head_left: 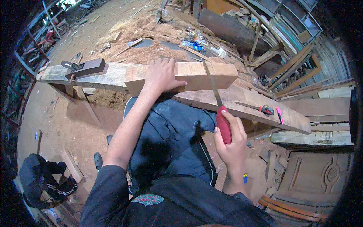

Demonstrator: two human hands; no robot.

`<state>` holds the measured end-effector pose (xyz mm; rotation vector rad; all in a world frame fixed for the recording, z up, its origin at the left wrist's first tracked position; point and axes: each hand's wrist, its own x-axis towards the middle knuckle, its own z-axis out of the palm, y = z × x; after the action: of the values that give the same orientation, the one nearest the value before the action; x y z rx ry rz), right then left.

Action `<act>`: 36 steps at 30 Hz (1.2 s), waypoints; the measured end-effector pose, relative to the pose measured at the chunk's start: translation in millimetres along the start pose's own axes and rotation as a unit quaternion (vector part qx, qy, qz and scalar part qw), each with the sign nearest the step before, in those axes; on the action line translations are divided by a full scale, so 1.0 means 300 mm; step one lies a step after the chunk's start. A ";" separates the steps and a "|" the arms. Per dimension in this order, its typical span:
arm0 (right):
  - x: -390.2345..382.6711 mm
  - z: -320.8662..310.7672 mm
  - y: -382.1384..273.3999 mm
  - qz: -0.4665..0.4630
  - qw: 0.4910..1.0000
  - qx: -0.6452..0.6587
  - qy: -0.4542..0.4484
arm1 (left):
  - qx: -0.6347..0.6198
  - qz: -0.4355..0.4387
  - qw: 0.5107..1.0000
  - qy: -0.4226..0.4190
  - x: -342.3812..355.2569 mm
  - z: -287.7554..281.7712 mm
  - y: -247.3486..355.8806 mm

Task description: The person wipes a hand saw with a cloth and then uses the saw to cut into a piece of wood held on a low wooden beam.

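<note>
A thick wooden block (204,81) lies across the long beam (264,104) of the workbench. My left hand (162,77) presses down on the block, its fingers over the top and the thumb stretched along the near face. My right hand (231,140) is wrapped round the red handle of a handsaw (214,87). The saw's narrow blade slants up and away, its far part on the block's top right of the middle. Whether it has cut into the wood is hard to tell. My knee and dark trousers are below the block.
A wooden hand plane (84,69) sits on the beam's left end. On its right part lie a red-and-black screwdriver (261,109) and a pink marker (280,115). Sawdust and offcuts cover the ground beyond. A carved door panel (317,176) lies lower right; another person (43,181) crouches lower left.
</note>
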<state>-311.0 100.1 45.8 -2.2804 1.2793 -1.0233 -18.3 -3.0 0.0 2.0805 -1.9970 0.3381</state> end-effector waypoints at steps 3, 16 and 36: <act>0.017 0.024 0.011 -0.003 1.000 0.015 -0.002 | 0.005 0.003 1.000 0.015 0.000 0.006 -0.008; 0.106 0.078 0.043 -0.034 0.999 0.021 -0.007 | 0.009 -0.003 1.000 -0.013 0.002 0.009 -0.010; 0.145 0.095 0.044 -0.016 0.999 -0.009 -0.031 | -0.028 -0.009 0.999 0.012 0.000 0.022 -0.010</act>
<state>-283.7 54.9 37.0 -2.3348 1.2366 -0.9462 -15.3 -4.9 -6.4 2.0503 -1.9491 0.2992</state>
